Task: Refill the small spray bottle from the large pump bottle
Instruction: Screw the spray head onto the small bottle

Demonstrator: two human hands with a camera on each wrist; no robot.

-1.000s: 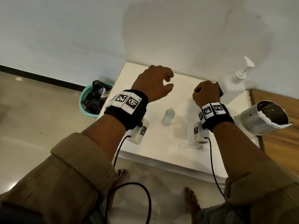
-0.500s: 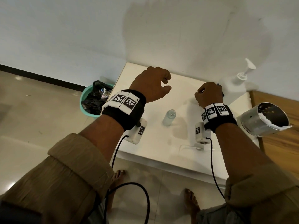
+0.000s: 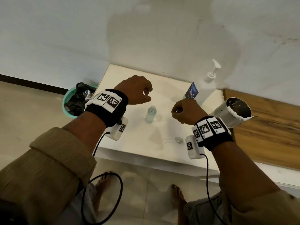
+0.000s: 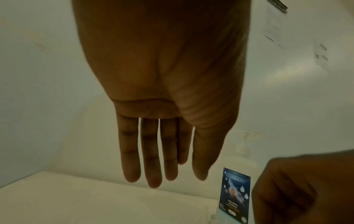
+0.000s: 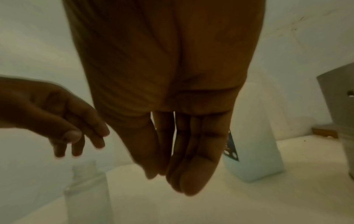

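Note:
The small clear spray bottle (image 3: 151, 114) (image 5: 86, 197) stands uncapped in the middle of the white table (image 3: 164, 88). Its white spray cap with tube (image 3: 177, 140) lies near the table's front edge. The large white pump bottle (image 3: 206, 88) (image 4: 235, 195) (image 5: 254, 151), with a blue label, stands at the back right by the wall. My left hand (image 3: 146, 95) (image 4: 159, 151) hovers left of and above the small bottle, fingers relaxed and holding nothing. My right hand (image 3: 177, 111) (image 5: 182, 151) hangs to the small bottle's right and in front of the pump bottle, also holding nothing.
A metal cylinder (image 3: 232, 114) (image 5: 341, 106) lies on its side at the table's right edge, close to my right wrist. A wooden surface (image 3: 267, 135) adjoins the table on the right. A teal bin with a black bag (image 3: 71, 101) stands on the floor to the left.
My right hand has drawn back from the pump bottle toward me and the small bottle, uncovering the bottle's blue label. My left hand has stayed above the table.

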